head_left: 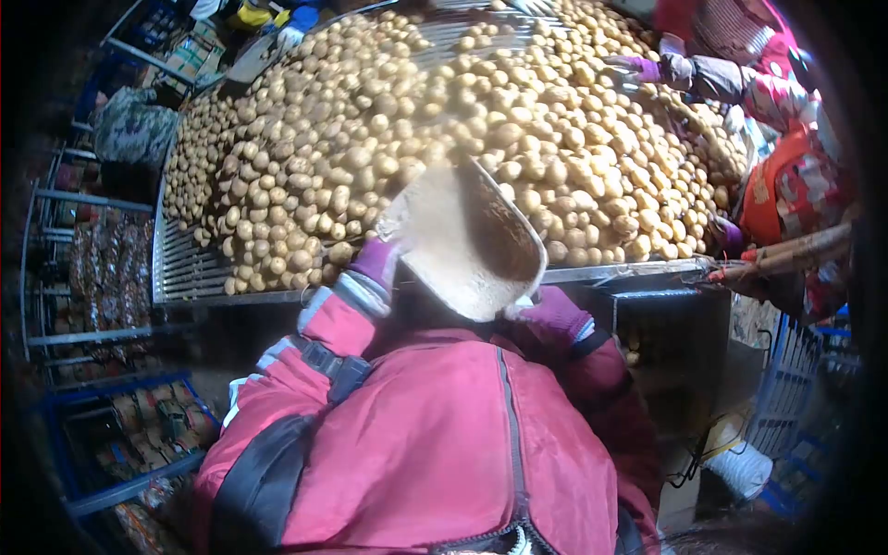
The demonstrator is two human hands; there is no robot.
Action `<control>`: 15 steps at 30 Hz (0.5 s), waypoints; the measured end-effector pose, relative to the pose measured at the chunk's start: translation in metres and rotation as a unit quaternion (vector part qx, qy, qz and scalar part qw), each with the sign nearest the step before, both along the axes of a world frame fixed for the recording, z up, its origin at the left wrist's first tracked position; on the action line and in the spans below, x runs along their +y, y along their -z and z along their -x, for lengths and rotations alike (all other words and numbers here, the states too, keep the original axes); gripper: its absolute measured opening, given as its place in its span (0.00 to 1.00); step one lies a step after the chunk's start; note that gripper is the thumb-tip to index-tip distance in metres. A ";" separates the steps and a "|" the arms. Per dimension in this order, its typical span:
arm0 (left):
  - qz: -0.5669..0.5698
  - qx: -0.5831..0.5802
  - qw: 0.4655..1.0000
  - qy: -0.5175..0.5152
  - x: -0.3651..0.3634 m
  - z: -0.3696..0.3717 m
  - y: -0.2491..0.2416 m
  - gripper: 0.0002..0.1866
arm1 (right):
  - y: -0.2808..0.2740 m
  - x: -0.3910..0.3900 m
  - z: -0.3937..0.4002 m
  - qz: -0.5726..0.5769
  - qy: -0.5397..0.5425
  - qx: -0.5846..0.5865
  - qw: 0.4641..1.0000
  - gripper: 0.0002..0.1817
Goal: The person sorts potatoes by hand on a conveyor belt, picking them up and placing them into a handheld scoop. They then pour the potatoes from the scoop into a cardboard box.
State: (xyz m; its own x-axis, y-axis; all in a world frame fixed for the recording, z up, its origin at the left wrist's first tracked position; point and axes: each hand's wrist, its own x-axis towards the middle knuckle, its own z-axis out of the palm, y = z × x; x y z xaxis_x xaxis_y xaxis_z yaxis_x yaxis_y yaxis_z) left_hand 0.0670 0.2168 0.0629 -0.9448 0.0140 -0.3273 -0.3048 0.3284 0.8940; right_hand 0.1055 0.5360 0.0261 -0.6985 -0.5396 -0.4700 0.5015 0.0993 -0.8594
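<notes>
A big heap of pale potatoes (435, 120) lies on a slatted metal sorting table (185, 268). Both my hands wear purple gloves below red jacket sleeves. My left hand (377, 263) grips the left edge of a tan, dusty sack (467, 242). The sack is held open and tilted up at the table's near edge. My right hand (553, 313) holds the sack's lower right side. The fingers of both hands are partly hidden behind the sack.
Another person's gloved hand (638, 67) and patterned sleeve reach over the potatoes at top right. A wooden handle (795, 250) sticks in from the right. Blue metal racks (102, 407) with netted bags stand at the left, and a blue crate (786, 398) at lower right.
</notes>
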 end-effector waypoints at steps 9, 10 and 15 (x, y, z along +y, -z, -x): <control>0.004 0.110 0.953 -0.283 -0.114 -0.030 -0.062 0.25 | -0.030 -0.182 0.053 -0.126 -0.361 0.146 0.913 0.14; -0.015 0.106 0.937 -0.333 -0.135 -0.031 -0.048 0.33 | 0.019 -0.208 0.047 -0.100 -0.342 0.120 0.927 0.14; 0.036 0.082 0.910 -0.405 -0.174 -0.002 -0.025 0.50 | 0.057 -0.262 0.062 0.000 -0.359 0.378 0.853 0.09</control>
State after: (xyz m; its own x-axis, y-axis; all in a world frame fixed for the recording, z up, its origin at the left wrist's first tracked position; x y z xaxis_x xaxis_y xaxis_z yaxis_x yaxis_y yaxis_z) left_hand 0.0689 0.0429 0.0875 -0.6721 -0.7244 -0.1535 -0.3370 0.1147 0.9345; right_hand 0.0437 0.2744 -0.0307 -0.2916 -0.9560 -0.0307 -0.3869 0.1472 -0.9103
